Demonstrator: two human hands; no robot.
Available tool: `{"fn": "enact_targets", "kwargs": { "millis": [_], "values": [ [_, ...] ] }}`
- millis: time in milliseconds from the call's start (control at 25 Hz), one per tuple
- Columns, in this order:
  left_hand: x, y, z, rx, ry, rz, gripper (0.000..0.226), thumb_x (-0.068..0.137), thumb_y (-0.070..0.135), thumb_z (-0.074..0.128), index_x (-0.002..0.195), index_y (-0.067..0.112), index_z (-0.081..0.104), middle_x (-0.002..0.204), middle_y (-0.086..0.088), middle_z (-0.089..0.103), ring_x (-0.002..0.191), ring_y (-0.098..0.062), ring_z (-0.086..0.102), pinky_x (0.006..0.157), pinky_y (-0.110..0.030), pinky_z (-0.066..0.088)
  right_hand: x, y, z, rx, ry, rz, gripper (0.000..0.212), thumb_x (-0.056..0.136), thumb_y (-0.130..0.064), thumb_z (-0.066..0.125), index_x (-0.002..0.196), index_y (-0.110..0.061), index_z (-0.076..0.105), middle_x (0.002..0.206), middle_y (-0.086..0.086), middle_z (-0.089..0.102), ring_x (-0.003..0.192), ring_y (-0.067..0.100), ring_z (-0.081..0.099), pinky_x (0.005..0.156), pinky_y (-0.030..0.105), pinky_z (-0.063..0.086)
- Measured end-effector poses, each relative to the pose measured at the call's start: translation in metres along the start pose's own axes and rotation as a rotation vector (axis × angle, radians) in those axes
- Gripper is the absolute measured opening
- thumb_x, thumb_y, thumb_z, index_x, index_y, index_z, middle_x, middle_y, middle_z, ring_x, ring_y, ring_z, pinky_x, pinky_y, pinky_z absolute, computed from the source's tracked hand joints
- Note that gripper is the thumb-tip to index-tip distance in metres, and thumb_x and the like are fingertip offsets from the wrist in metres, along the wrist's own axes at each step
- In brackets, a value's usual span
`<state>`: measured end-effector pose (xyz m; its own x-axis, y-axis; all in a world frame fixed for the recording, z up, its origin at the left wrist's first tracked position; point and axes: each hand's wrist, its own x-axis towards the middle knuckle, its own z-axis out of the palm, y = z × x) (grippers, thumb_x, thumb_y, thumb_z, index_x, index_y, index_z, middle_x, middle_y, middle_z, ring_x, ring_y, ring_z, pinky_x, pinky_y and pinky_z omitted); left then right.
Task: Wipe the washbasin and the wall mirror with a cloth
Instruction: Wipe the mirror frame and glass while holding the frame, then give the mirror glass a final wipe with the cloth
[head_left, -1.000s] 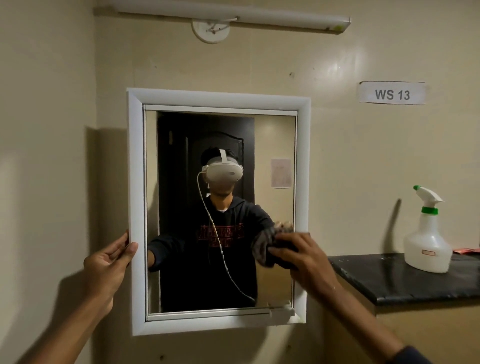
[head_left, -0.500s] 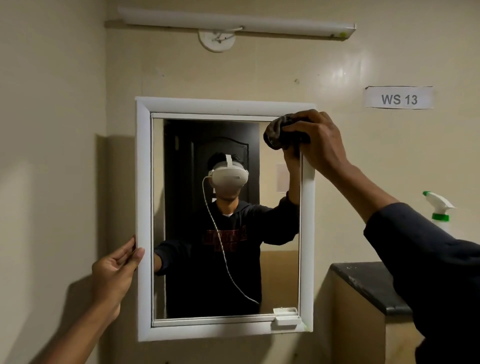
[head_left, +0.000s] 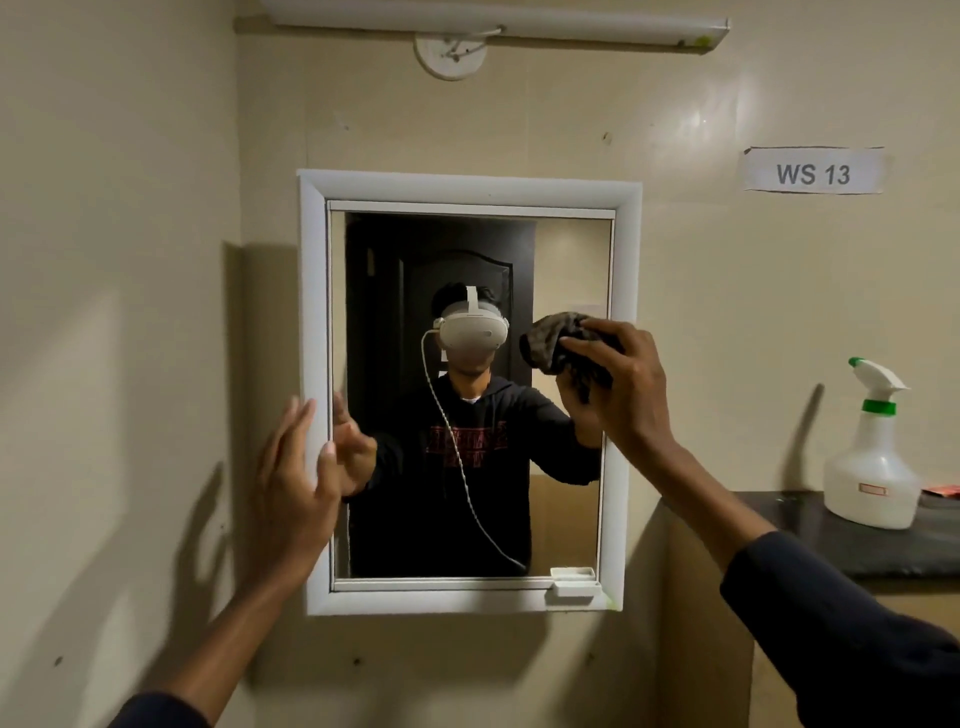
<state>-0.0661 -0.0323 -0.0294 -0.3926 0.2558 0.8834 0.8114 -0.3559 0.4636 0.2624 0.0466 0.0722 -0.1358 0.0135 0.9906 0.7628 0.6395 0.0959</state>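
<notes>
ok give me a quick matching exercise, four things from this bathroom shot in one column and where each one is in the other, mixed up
Things:
1. dark crumpled cloth
2. white plastic spray bottle with green collar
3. white paper label reading WS 13
4. long white tube light fitting

Places:
A. stuck on the wall, upper right of the white-framed wall mirror
B. standing on the dark stone counter
C. mounted on the wall above the mirror
D. held in the right hand against the mirror's right side

Pairs: 1-D, 2-B, 3-A, 4-C
</notes>
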Motion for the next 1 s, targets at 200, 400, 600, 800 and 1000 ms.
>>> {"fn": "enact_targets", "kwargs": {
  "millis": [200,400,600,800,1000],
  "values": [
    [-0.012,0.034,0.012,0.232,-0.125,0.386,0.06,0.095,0.024,0.046,0.151,0.016,0.028,0.16,-0.007,0.028,0.15,-0.023,0.02,0.12,-0.043,0.023,-0.068,-0.034,0.025,-0.082,-0.05,-0.041,0.032,0.083,-0.013,0.075,0.115,-0.013,0.07,0.125,0.016,0.059,0.111,0.034,0.053,0.09,0.039,0.048],
    [-0.026,0.04,0.024,0.339,-0.262,0.447,0.069,0.093,0.022,0.053,0.154,0.018,0.019,0.163,-0.008,0.017,0.152,-0.025,0.009,0.12,-0.049,0.021,-0.089,-0.063,0.039,-0.138,-0.122,-0.244,0.043,0.084,-0.019,0.072,0.124,-0.017,0.059,0.134,0.012,0.045,0.118,0.033,0.047,0.095,0.045,0.046],
    [-0.033,0.035,0.022,0.426,-0.315,0.499,0.069,0.095,0.027,0.048,0.154,0.018,0.015,0.164,-0.008,0.012,0.152,-0.026,0.006,0.122,-0.048,0.016,-0.098,-0.069,0.038,-0.147,-0.125,-0.284,0.045,0.082,-0.015,0.074,0.124,-0.017,0.059,0.134,0.01,0.043,0.117,0.031,0.046,0.093,0.043,0.046],
    [-0.03,0.038,0.024,0.414,-0.317,0.486,0.07,0.094,0.028,0.049,0.155,0.019,0.015,0.164,-0.007,0.011,0.153,-0.026,0.005,0.123,-0.047,0.012,-0.092,-0.063,0.028,-0.157,-0.125,-0.275,0.046,0.08,-0.015,0.076,0.123,-0.015,0.061,0.132,0.012,0.046,0.116,0.032,0.047,0.092,0.044,0.048],
    [-0.032,0.053,0.036,0.374,-0.321,0.516,0.07,0.093,0.028,0.046,0.155,0.019,0.014,0.164,-0.007,0.01,0.153,-0.026,0.004,0.122,-0.049,0.014,-0.076,-0.044,0.007,-0.224,-0.114,-0.287,0.043,0.081,-0.016,0.074,0.123,-0.015,0.063,0.127,0.016,0.056,0.114,0.033,0.048,0.091,0.044,0.049]
  ]
}}
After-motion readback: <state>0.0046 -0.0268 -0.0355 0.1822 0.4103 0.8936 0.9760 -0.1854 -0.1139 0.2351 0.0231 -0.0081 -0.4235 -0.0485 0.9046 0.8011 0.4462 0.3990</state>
